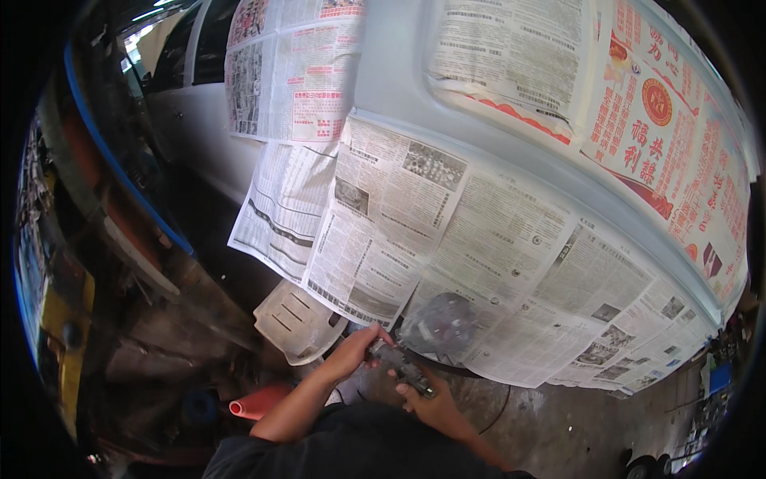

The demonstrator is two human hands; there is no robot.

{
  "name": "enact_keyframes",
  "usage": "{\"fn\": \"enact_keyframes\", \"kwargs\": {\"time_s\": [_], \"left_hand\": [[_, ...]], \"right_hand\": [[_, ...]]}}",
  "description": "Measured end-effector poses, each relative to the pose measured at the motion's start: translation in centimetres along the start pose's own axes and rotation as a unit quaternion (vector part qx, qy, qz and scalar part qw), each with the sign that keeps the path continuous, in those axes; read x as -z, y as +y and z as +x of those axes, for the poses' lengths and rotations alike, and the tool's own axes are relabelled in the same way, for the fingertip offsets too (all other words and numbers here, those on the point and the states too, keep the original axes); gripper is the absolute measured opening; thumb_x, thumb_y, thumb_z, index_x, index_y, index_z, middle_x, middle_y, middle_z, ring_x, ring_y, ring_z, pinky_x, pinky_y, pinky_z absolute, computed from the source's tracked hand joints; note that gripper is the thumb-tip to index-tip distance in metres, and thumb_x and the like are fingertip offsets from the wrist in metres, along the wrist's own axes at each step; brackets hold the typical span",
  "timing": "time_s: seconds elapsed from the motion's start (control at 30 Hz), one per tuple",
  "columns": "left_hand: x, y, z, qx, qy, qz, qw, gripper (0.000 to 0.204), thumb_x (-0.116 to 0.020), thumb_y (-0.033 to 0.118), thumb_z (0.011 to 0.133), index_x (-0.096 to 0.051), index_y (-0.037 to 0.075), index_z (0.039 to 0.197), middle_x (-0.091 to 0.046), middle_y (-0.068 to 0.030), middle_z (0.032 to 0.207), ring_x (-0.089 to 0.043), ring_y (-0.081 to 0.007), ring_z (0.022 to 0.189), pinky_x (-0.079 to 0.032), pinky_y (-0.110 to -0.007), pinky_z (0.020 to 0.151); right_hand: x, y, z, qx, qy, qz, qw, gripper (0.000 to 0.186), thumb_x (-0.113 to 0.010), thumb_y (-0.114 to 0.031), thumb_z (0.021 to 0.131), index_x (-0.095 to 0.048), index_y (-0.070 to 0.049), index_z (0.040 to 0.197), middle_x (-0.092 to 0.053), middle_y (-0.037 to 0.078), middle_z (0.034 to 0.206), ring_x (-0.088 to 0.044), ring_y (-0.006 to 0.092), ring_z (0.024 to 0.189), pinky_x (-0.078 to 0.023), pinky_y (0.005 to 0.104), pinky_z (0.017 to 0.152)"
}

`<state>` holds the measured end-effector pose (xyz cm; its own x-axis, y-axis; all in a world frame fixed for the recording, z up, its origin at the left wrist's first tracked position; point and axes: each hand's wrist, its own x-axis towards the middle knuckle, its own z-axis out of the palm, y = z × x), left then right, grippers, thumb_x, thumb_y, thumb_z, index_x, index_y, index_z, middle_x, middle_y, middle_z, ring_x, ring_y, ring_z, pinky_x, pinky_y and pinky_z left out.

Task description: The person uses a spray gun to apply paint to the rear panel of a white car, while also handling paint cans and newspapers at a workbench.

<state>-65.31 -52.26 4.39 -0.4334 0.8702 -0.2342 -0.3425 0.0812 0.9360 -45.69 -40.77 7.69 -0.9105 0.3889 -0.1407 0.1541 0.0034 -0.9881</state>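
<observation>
Low in the head view, my left hand (357,351) grips the far-left end of a dark grey metal hand tool (405,370) that looks like a spray gun. My right hand (429,401) is closed about its nearer, right end. Just beyond the tool sits a rounded, cloudy grey, see-through shape (439,326); whether it is joined to the tool I cannot tell. Behind it, sheets of newspaper (383,215) cover the side of a vehicle with a pale grey body panel (392,72).
A pale plastic stool (291,319) stands left of my hands, with a red cone (259,401) nearer me. A thin dark hose or cord (501,413) trails over the concrete floor at right. Another white vehicle (203,120) is at far left, beside a blue-edged bar (100,144).
</observation>
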Motion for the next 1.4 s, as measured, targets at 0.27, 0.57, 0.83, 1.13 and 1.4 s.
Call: {"fn": "enact_keyframes", "kwargs": {"time_s": [0.27, 0.57, 0.83, 1.13, 1.4], "left_hand": [[-1.8, -4.6, -1.3, -0.060, -0.309, 0.027, 0.949, 0.042, -0.042, 0.037, 0.106, -0.057, 0.001, 0.123, -0.063, -0.0064, 0.114, -0.060, -0.0139, 0.101, -0.047, -0.028, 0.088], [-1.8, -2.7, -2.8, 0.007, -0.391, -0.179, 0.903, 0.030, -0.052, 0.017, 0.103, -0.050, 0.003, 0.130, -0.063, -0.0069, 0.115, -0.060, -0.0129, 0.103, -0.046, -0.029, 0.091], [0.2, -4.1, -3.1, 0.049, -0.393, -0.114, 0.911, 0.024, -0.051, 0.012, 0.103, -0.054, 0.004, 0.125, -0.066, -0.0051, 0.105, -0.063, -0.0090, 0.093, -0.047, -0.024, 0.078], [0.9, -3.4, -2.5, 0.102, -0.405, -0.134, 0.899, 0.026, -0.050, 0.016, 0.104, -0.054, 0.002, 0.126, -0.063, -0.0026, 0.101, -0.062, -0.0100, 0.093, -0.047, -0.023, 0.079], [0.4, -6.5, 0.0, 0.054, -0.652, 0.024, 0.756, 0.034, -0.058, 0.030, 0.099, -0.059, 0.002, 0.119, -0.065, -0.0039, 0.102, -0.059, -0.0132, 0.100, -0.044, -0.031, 0.093]], "right_hand": [[-4.6, -7.5, 1.7, 0.164, 0.274, 0.098, 0.942, 0.052, -0.042, -0.041, 0.104, -0.050, 0.005, 0.125, -0.067, 0.019, 0.111, -0.054, 0.0142, 0.049, -0.044, 0.0259, 0.043], [-7.7, -7.8, 0.6, 0.157, 0.429, 0.124, 0.881, 0.044, -0.049, -0.031, 0.103, -0.041, 0.000, 0.133, -0.064, 0.021, 0.115, -0.051, 0.0138, 0.047, -0.045, 0.0271, 0.041], [-10.9, -6.8, 1.0, 0.127, 0.491, 0.102, 0.856, 0.039, -0.050, -0.033, 0.102, -0.054, 0.002, 0.120, -0.067, 0.015, 0.113, -0.054, 0.0117, 0.051, -0.045, 0.0254, 0.044], [-11.8, -7.7, 1.7, 0.077, 0.509, 0.065, 0.855, 0.042, -0.048, -0.036, 0.103, -0.059, 0.002, 0.118, -0.068, 0.012, 0.106, -0.052, 0.0107, 0.050, -0.043, 0.0248, 0.045], [-4.8, -17.2, 1.4, 0.190, 0.531, 0.056, 0.824, 0.050, -0.045, -0.044, 0.104, -0.052, 0.004, 0.117, -0.070, 0.019, 0.104, -0.049, 0.0122, 0.041, -0.040, 0.0263, 0.038]]}}
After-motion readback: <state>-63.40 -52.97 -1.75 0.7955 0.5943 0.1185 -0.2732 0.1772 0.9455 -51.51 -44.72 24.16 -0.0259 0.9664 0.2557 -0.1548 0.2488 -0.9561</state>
